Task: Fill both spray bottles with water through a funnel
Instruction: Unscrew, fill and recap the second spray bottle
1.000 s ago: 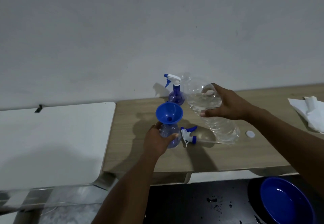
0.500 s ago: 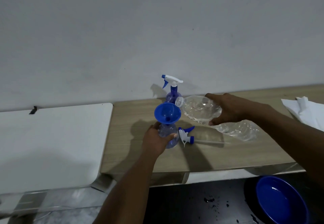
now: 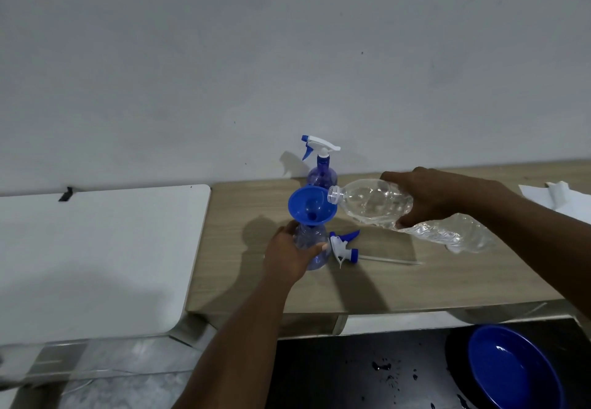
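**Water bottle tipped to the funnel, both grips closed on their bottles**

At the centre of the frame the left grip (image 3: 286, 255) is wrapped round the body of the open spray bottle (image 3: 315, 260). The fingers curl round its left side and the thumb tip lies across the front. This bottle stands upright on the wooden surface (image 3: 447, 280) with the blue funnel (image 3: 311, 205) seated in its neck.

Just right of centre, the right grip (image 3: 428, 197) is closed round the middle of the clear water bottle (image 3: 371, 204), fingers over the top and thumb underneath. The bottle is tipped almost level. Its uncapped mouth touches or sits just above the funnel's right rim, and its crumpled base points toward the right of the frame. Some water lies along its lower side, but I cannot tell whether any is running into the funnel.

The second spray bottle (image 3: 321, 173) stands just behind the funnel, against the wall, with its white and blue trigger head fitted. A loose trigger head (image 3: 343, 247) lies on the surface just right of the held spray bottle, its thin tube stretching to the right.

A white surface (image 3: 96, 248) fills the left of the frame. A white cloth (image 3: 556, 194) lies at the right edge, and a blue bowl (image 3: 511, 370) sits in the lower right corner on a dark, wet-spotted area.
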Demonstrator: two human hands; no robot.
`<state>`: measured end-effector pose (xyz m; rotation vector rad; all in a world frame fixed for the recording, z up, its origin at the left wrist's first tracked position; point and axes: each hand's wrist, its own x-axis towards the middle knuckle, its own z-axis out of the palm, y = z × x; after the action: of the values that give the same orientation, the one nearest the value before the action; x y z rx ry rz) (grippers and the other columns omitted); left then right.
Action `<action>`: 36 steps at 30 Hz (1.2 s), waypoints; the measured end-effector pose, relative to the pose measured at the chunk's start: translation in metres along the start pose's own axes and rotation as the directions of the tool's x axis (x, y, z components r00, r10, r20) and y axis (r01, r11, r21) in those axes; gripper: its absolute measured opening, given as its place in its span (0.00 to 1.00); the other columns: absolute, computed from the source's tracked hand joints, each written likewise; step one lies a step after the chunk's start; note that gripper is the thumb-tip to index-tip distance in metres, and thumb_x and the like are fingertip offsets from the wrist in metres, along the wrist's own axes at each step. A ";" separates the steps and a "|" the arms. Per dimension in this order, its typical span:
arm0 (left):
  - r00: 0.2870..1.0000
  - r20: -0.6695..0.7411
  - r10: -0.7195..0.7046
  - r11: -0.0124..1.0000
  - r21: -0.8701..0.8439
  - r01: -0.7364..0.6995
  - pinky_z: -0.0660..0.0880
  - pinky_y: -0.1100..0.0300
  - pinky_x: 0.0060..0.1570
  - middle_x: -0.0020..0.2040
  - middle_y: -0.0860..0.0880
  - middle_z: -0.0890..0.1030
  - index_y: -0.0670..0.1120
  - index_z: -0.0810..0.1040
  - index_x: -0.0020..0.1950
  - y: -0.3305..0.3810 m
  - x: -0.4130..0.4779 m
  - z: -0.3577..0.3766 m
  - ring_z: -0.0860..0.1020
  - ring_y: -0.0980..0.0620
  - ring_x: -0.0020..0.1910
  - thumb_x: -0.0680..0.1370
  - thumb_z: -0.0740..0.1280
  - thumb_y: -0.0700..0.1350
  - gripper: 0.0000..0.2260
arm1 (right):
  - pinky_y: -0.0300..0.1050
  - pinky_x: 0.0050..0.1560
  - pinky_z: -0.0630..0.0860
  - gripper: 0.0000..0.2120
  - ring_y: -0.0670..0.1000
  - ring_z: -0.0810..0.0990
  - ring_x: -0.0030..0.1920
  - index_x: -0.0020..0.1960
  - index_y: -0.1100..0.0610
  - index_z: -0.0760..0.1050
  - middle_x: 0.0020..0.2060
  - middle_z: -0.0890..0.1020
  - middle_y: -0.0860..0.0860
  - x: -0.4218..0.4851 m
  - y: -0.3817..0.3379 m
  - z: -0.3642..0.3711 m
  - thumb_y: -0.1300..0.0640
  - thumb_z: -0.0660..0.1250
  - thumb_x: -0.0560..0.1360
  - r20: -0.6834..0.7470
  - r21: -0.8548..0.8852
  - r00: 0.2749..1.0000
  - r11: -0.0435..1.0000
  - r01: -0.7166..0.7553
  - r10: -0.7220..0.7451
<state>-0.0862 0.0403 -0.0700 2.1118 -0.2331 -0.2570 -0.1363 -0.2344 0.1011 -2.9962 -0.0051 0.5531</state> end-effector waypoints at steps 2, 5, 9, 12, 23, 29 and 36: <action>1.000 0.000 0.005 1.000 0.007 -0.005 0.79 0.54 0.54 0.53 0.57 0.81 0.56 0.76 0.62 0.001 0.000 0.000 0.80 0.58 0.52 0.64 0.79 0.60 0.30 | 0.49 0.50 0.74 0.43 0.53 0.74 0.51 0.74 0.44 0.59 0.49 0.78 0.49 0.000 -0.002 -0.002 0.40 0.77 0.66 -0.002 -0.034 1.000 0.999 -0.002 0.002; 1.000 -0.003 0.019 1.000 0.008 -0.019 0.79 0.58 0.53 0.54 0.57 0.81 0.56 0.76 0.62 0.003 -0.002 -0.002 0.79 0.59 0.51 0.64 0.80 0.59 0.29 | 0.47 0.46 0.70 0.42 0.52 0.72 0.47 0.75 0.44 0.59 0.39 0.70 0.44 -0.001 -0.006 -0.006 0.41 0.77 0.67 -0.016 -0.066 1.000 0.998 -0.006 0.005; 1.000 0.006 0.013 1.000 0.008 -0.013 0.76 0.62 0.50 0.53 0.57 0.80 0.55 0.76 0.62 0.005 -0.003 -0.003 0.78 0.60 0.50 0.65 0.79 0.58 0.28 | 0.48 0.45 0.72 0.41 0.53 0.74 0.47 0.73 0.44 0.59 0.40 0.70 0.45 0.000 -0.008 -0.008 0.40 0.76 0.67 -0.005 -0.117 1.000 0.993 -0.006 0.006; 1.000 -0.004 0.017 1.000 0.007 -0.017 0.78 0.60 0.51 0.53 0.57 0.81 0.54 0.76 0.62 0.004 -0.003 -0.002 0.79 0.58 0.51 0.65 0.79 0.59 0.29 | 0.48 0.46 0.72 0.42 0.54 0.75 0.49 0.75 0.43 0.58 0.43 0.71 0.47 0.000 -0.010 -0.010 0.40 0.76 0.67 0.000 -0.155 1.000 0.988 -0.011 0.011; 1.000 -0.009 0.019 1.000 0.017 -0.019 0.78 0.58 0.52 0.54 0.56 0.81 0.56 0.76 0.61 0.005 -0.003 -0.003 0.79 0.57 0.51 0.64 0.80 0.59 0.28 | 0.48 0.44 0.72 0.42 0.55 0.77 0.48 0.75 0.44 0.58 0.37 0.69 0.44 0.002 -0.011 -0.016 0.40 0.76 0.68 0.000 -0.208 1.000 0.978 -0.020 0.020; 0.999 -0.016 0.030 0.999 0.015 -0.030 0.76 0.62 0.49 0.54 0.56 0.80 0.55 0.76 0.62 0.006 -0.005 -0.003 0.79 0.57 0.50 0.65 0.80 0.58 0.29 | 0.49 0.47 0.75 0.42 0.56 0.77 0.52 0.74 0.45 0.58 0.37 0.69 0.44 0.002 -0.012 -0.018 0.39 0.76 0.67 0.001 -0.207 1.000 0.978 -0.008 0.009; 0.999 -0.013 0.032 0.999 0.012 -0.032 0.77 0.60 0.50 0.52 0.57 0.80 0.56 0.76 0.61 0.007 -0.005 -0.004 0.79 0.58 0.49 0.65 0.80 0.59 0.27 | 0.47 0.44 0.71 0.43 0.53 0.74 0.46 0.75 0.46 0.58 0.36 0.69 0.44 0.002 -0.014 -0.020 0.40 0.76 0.68 0.003 -0.208 1.000 0.978 -0.013 0.014</action>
<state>-0.0899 0.0410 -0.0614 2.1191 -0.2607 -0.2226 -0.1270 -0.2224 0.1207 -3.2005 -0.0463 0.5949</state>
